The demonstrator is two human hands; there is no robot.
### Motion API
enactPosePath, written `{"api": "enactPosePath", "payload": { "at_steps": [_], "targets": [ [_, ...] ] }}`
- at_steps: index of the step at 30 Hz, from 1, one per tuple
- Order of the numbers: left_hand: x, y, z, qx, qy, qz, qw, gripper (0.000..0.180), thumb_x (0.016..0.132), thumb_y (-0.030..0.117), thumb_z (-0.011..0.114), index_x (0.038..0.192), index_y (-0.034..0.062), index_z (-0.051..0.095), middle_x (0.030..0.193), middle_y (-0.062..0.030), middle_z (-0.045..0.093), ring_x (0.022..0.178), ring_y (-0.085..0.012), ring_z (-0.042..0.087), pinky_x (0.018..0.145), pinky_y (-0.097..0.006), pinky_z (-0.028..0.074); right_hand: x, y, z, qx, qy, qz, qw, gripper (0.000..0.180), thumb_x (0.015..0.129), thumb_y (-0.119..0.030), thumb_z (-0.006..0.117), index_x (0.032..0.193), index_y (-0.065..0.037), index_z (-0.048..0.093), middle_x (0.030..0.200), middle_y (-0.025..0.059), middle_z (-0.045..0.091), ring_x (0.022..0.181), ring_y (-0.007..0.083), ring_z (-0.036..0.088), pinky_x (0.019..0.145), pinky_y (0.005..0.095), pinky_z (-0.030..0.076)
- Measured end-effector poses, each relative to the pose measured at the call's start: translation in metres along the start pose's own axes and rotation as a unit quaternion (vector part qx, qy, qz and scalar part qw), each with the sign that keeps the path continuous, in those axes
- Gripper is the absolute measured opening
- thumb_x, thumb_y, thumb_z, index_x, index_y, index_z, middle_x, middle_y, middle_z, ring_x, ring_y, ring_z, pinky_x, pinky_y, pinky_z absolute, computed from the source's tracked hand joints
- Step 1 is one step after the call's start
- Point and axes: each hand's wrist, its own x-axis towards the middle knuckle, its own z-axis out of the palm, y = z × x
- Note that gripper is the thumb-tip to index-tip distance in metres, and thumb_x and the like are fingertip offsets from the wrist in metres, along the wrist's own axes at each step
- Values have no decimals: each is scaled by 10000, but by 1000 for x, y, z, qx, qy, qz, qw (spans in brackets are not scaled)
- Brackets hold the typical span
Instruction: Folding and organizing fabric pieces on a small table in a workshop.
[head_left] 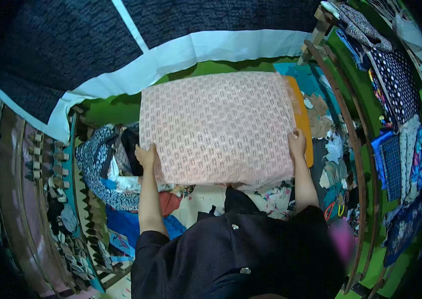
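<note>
A pale pink cloth (216,124) with a small repeating pattern lies spread nearly flat in front of me. My left hand (146,155) is closed on its left edge, near the lower corner. On the opposite side, my right hand (297,142) pinches the cloth's right edge, thumb and fingers together. From under that edge shows a strip of an orange-yellow board (302,117). The rest of the board is hidden by the cloth, and the fingertips of both hands are partly hidden.
Patterned dark fabric (94,149) is heaped at the left. Fabric scraps (320,117) and orange-handled scissors (329,212) lie at the right. Folded cloths, one black with white dots (395,82), hang over a wooden rail (355,144). A dark curtain (221,20) spans the far side.
</note>
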Motion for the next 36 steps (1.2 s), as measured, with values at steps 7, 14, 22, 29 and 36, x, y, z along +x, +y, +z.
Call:
{"api": "enactPosePath", "payload": {
  "at_steps": [7, 14, 22, 29, 36],
  "targets": [
    [-75, 158, 14, 15, -130, 423, 897, 450, 847, 310, 417, 1219, 58, 404, 1246, -222, 373, 1222, -371, 259, 1009, -480, 157, 12, -84, 51, -78, 15, -253, 964, 450, 782, -203, 546, 1186, -38, 436, 1198, 169, 443, 1101, 332, 417, 951, 423, 277],
    [-122, 149, 101, 115, -308, 538, 776, 622, 810, 486, 392, 1333, 175, 264, 1377, -130, 229, 1247, -296, 252, 982, -498, 206, -52, -102, 98, -217, -316, -350, 855, 529, 824, -350, 448, 1295, -141, 332, 1360, 116, 265, 1263, 280, 219, 983, 534, 158],
    [-104, 160, 93, -27, -351, 458, 817, 543, 833, 363, 430, 1297, 106, 316, 1322, -172, 307, 1204, -336, 309, 976, -489, 210, -19, -104, 90, -107, -360, -305, 875, 557, 815, -355, 476, 1284, -98, 316, 1342, 142, 281, 1256, 291, 234, 995, 532, 132],
    [-21, 121, 37, 30, 125, 239, 962, 510, 704, 258, 570, 1092, -39, 423, 1045, -228, 448, 961, -355, 431, 861, -466, 293, 58, -20, 61, -114, 64, 87, 988, 932, 626, -353, 713, 1320, -27, 183, 1299, 233, 285, 1234, 352, 237, 1014, 476, 166],
    [14, 52, 19, 135, -14, -141, 981, 938, 565, 456, 704, 1250, -34, 291, 1174, -240, 406, 1065, -377, 423, 886, -445, 352, 55, -24, 53, -101, 9, 111, 989, 771, 621, -295, 711, 1226, 5, 341, 1174, 244, 425, 1050, 348, 462, 904, 375, 359]
  ]
}}
